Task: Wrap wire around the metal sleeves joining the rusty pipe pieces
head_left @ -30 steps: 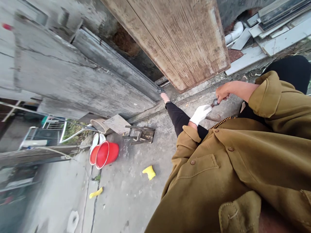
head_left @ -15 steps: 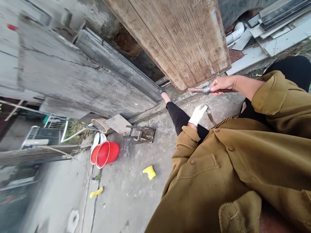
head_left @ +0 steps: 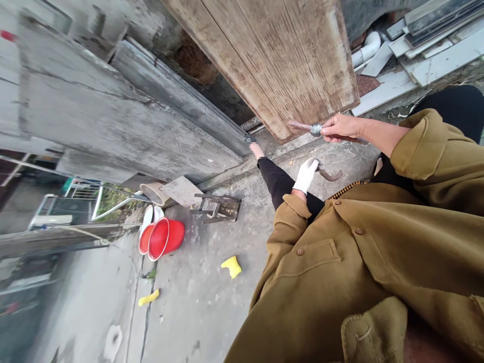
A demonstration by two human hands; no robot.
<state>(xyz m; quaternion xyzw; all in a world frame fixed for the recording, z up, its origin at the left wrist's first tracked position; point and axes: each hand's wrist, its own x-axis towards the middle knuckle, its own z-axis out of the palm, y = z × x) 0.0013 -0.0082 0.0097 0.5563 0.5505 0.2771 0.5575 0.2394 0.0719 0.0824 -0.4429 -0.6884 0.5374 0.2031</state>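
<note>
Over grey concrete (head_left: 196, 287), the white-gloved left hand (head_left: 305, 175) clasps a curved brown strip (head_left: 331, 177), while the bare right hand (head_left: 342, 126) clamps a slim brown rod (head_left: 298, 125), likely stiff, best held where its silver wire (head_left: 315, 130) meets the fingertips.

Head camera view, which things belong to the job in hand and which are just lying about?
Seemingly in the job:
curved piece, held in the gloved left hand
wire-bound stick, held in the bare right hand

Seemingly just lying about:
red buckets
larger yellow piece
smaller yellow piece
white pipe
</note>
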